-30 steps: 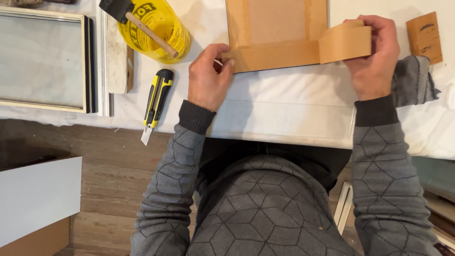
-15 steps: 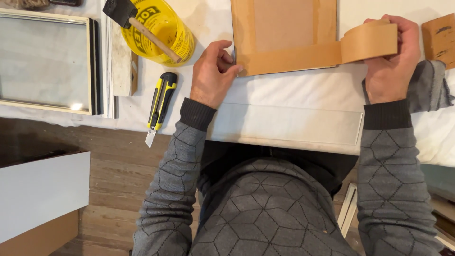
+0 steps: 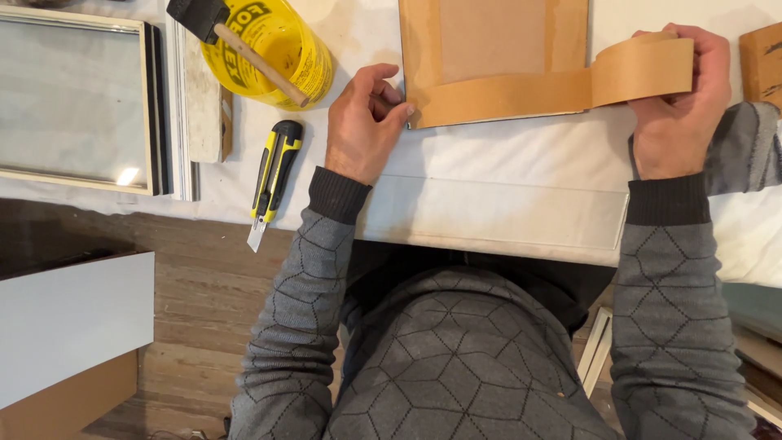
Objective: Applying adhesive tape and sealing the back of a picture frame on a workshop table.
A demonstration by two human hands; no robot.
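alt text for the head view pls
The left hand pins a brown paper tape strip onto a brown board while the right hand pulls it taut; a yellow-and-black utility knife lies nearby.

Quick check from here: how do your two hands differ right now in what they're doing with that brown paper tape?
The left hand presses its fingertips flat on the near left corner of the brown backing board, pinning the brown paper tape down. The right hand is raised past the board's right edge, gripping the tape's loose end, which curves up off the surface. Left rests on the table; right holds clear of the board. Both touch the same strip.
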